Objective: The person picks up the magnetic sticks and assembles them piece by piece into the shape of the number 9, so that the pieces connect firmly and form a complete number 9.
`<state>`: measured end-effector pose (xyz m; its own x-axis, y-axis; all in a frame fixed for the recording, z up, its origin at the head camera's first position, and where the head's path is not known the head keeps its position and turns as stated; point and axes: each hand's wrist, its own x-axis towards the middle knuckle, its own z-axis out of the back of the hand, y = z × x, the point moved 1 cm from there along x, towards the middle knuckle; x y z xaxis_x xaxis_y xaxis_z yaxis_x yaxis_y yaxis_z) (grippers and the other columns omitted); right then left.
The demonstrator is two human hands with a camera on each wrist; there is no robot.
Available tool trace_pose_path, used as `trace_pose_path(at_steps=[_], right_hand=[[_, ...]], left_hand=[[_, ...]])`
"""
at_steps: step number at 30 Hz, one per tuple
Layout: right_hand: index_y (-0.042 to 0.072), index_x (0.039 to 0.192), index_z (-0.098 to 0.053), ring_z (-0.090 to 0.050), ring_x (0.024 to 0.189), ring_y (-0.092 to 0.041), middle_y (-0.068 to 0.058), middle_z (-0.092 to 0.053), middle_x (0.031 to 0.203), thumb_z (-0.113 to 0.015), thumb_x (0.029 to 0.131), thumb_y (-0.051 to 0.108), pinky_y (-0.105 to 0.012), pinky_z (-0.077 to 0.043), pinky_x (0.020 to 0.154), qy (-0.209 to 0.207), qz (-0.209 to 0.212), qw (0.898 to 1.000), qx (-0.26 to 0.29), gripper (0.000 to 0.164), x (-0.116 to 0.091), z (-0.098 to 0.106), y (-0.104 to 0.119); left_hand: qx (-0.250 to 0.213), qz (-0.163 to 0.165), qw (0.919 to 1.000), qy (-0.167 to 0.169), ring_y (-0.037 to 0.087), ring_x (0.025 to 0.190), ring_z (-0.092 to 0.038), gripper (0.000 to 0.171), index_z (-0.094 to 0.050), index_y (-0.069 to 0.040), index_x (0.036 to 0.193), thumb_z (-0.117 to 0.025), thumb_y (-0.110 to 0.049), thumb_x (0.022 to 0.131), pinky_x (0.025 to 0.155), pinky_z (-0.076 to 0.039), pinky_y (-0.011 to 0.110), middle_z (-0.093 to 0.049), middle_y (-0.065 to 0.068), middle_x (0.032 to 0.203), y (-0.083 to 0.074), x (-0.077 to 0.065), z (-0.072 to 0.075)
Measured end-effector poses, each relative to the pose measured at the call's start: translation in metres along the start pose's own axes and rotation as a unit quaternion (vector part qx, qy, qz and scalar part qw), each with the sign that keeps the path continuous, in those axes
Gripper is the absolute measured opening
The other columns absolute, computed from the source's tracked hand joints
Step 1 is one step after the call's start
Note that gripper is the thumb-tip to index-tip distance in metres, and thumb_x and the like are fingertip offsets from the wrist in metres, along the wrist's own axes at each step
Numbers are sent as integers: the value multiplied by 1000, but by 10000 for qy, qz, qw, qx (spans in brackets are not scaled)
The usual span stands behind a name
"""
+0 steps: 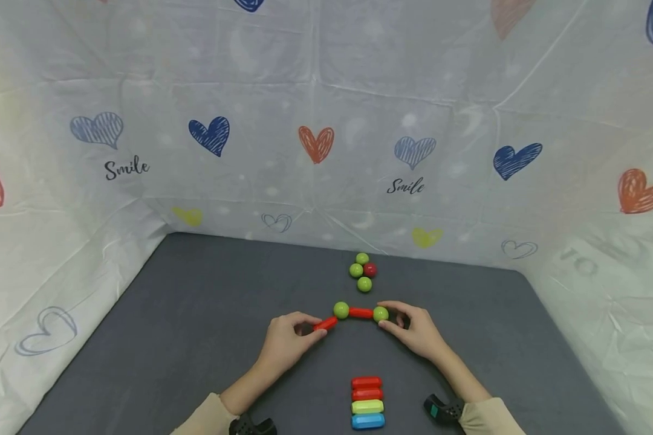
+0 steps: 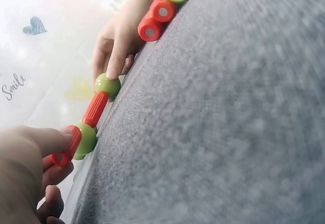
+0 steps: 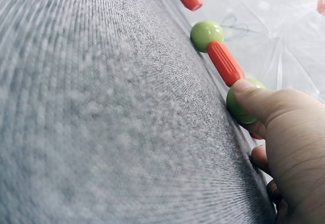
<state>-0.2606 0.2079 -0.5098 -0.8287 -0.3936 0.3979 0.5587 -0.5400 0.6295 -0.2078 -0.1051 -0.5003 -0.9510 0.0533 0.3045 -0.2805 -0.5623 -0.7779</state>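
My left hand [image 1: 287,339] pinches a red rod [image 1: 325,324] between thumb and fingers. The rod's far end points at a green ball [image 1: 341,310], and a small gap parts the two in the right wrist view. A second red rod [image 1: 361,313] joins that ball to another green ball [image 1: 380,314]. Thumb and fingers of my right hand [image 1: 418,331] pinch this second ball from its right side. In the right wrist view the thumb lies over the held green ball [image 3: 241,104], hiding part of it.
Behind the hands, near the table's [image 1: 196,290] back edge, sit several loose balls, green ones and a red ball [image 1: 369,270]. In front lies a stack of rods: red rods [image 1: 367,388], a yellow-green rod [image 1: 367,406] and a blue rod [image 1: 367,421]. A printed cloth [image 1: 272,175] rises behind the table.
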Motion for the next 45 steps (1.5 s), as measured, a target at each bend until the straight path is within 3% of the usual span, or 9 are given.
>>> trace_pose_path(at_steps=[7,18,33,45], right_hand=[[12,129,-76,-41,59,-1,12,-49,69,-84,93,19,-22,-35,55,-13,15,10000,7,38,1,-3,1],[14,129,-76,-41,58,-1,15,-48,68,-85,92,19,-22,-35,54,-18,-40,10000,-40,38,-2,3,-3],[13,129,-76,-41,58,0,14,-49,68,-84,93,18,-21,-34,53,11,65,10000,-4,37,2,2,-1],[12,129,-76,-40,57,0,14,-49,67,-85,93,19,-21,-33,52,28,-35,10000,6,38,-1,1,-2]], left_hand=[[92,134,9998,115,6,48,-41,17,-85,-19,100,-91,-26,86,47,-34,23,-66,-12,72,2,3,0],[250,63,9996,75,6,49,-43,18,-85,-18,101,-90,-28,88,49,-36,23,-68,-11,75,2,12,-9],[195,170,9996,87,7,50,-44,19,-83,-20,97,-92,-30,85,48,-35,24,-72,-11,78,1,11,-7],[287,217,9986,376,6,55,-52,29,-76,-18,101,-94,-33,83,51,-40,25,-73,-9,84,-11,5,-22]])
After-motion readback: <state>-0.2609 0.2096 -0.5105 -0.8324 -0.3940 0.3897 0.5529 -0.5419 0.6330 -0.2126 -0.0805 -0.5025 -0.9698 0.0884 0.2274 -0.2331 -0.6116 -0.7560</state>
